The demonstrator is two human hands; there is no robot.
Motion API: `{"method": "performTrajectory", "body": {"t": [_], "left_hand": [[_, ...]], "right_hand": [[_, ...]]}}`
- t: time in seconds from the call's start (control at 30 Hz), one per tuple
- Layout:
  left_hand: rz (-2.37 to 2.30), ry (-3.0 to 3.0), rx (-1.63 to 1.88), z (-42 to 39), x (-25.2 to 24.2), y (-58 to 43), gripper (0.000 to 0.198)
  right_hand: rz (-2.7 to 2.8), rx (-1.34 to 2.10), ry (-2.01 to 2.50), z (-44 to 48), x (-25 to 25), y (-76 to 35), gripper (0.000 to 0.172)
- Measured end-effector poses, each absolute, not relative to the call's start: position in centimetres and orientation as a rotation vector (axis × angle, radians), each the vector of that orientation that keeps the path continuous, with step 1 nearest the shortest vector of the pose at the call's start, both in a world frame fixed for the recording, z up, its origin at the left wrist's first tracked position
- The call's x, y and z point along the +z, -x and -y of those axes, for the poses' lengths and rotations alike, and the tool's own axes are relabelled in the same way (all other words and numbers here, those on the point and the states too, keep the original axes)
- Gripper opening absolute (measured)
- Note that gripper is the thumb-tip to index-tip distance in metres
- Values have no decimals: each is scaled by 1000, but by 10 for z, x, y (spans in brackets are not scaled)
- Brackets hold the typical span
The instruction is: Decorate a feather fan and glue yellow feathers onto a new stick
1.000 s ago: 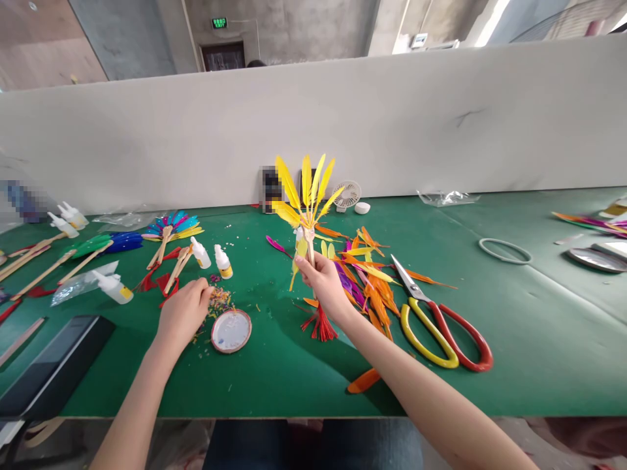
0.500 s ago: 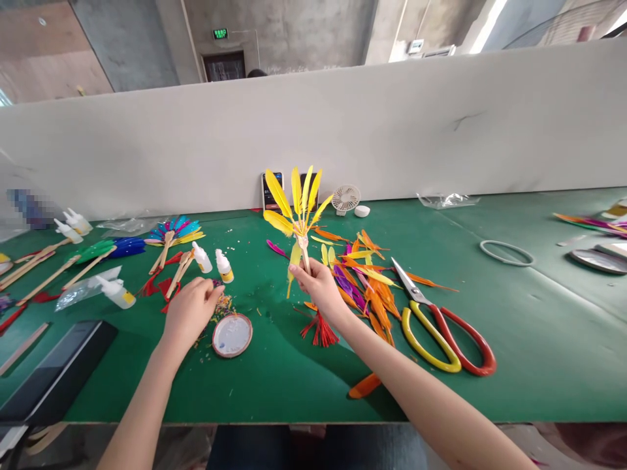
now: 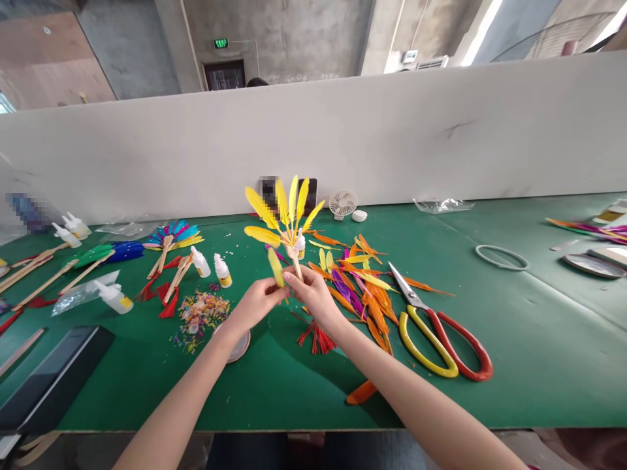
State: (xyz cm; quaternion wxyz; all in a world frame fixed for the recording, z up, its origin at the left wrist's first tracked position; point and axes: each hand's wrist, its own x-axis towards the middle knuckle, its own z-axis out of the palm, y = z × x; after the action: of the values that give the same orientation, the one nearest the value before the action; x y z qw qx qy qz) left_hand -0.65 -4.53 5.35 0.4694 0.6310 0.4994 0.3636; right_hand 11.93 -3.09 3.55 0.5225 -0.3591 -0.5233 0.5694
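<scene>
My right hand (image 3: 316,297) is closed around the wooden stick of a feather fan (image 3: 289,225), held upright above the table. Long yellow feathers spread from the fan's top. A loose yellow feather (image 3: 275,267) stands beside the stick, between my two hands. My left hand (image 3: 259,300) is closed at this feather's lower end, its fingertips meeting those of my right hand. Red tassel strands (image 3: 317,338) show below my right hand. Loose orange, purple and yellow feathers (image 3: 377,300) lie in a pile to the right.
Large scissors (image 3: 435,326) lie open-bladed at right. Glue bottles (image 3: 223,271), colourful bits (image 3: 203,316) and a round lid (image 3: 240,346), partly behind my left wrist, are at left. Finished-looking feather fans (image 3: 169,238) lie further left. A small fan (image 3: 343,204) stands by the white partition (image 3: 372,143).
My left hand has moved right, from the colourful bits to the loose yellow feather beside my right hand. The feather fan has shifted slightly left and down in view.
</scene>
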Motion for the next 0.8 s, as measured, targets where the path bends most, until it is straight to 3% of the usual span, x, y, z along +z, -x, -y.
{"method": "performTrajectory", "body": {"t": [0.33, 0.63, 0.8], "left_hand": [[-1125, -1053, 1345, 44, 47, 9, 24], [-1053, -1079, 1300, 46, 44, 9, 30], [-1119, -1062, 1402, 45, 44, 11, 24]], "right_hand": [[1314, 1355, 1004, 36, 37, -117, 23], [1428, 1345, 1026, 36, 36, -116, 22], [1430, 1280, 1046, 36, 34, -116, 24]]}}
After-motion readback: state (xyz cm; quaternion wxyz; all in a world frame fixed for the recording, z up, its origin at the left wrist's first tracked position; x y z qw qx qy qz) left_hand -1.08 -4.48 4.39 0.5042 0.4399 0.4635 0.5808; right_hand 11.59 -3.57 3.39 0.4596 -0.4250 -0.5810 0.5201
